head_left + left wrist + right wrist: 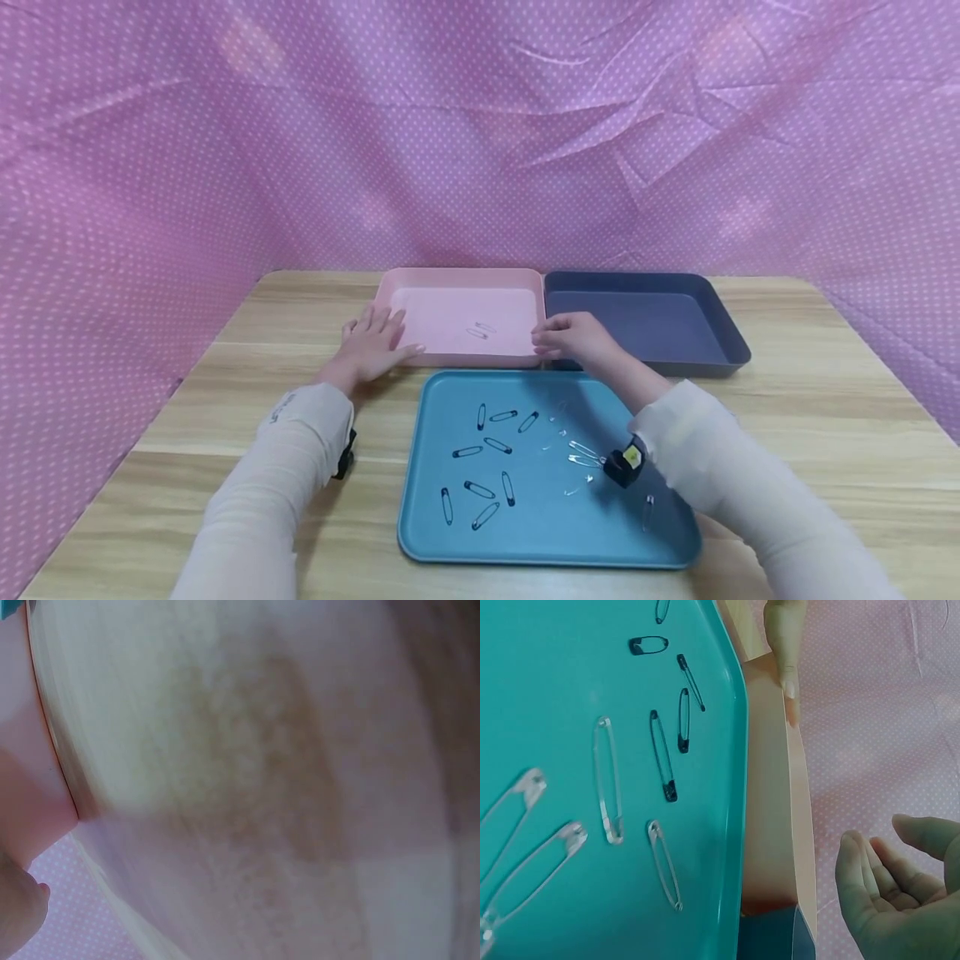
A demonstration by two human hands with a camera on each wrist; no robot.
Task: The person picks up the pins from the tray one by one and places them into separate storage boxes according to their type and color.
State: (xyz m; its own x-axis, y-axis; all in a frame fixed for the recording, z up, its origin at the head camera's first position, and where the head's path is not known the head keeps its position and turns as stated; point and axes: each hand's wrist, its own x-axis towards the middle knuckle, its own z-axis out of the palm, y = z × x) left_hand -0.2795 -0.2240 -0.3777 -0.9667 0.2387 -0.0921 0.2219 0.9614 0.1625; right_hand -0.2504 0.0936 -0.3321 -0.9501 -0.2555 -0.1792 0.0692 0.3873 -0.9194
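Silver pins [587, 452] could scatter if the wrist camera [622, 467] brushes them; left hand [370, 346] spread at pink tray [438, 321], right hand [576, 336] loosely cupped, apparently empty.

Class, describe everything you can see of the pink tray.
The pink tray is a shallow rectangle with raised walls and rounded corners, smooth and plastic-looking. It lies flat, open side up, on the wooden table, beyond the turquoise tray and left of the dark tray, their sides close together. Two safety pins lie inside it, right of centre. The left hand rests at its front left corner; the right hand is at its right edge, contact unclear.
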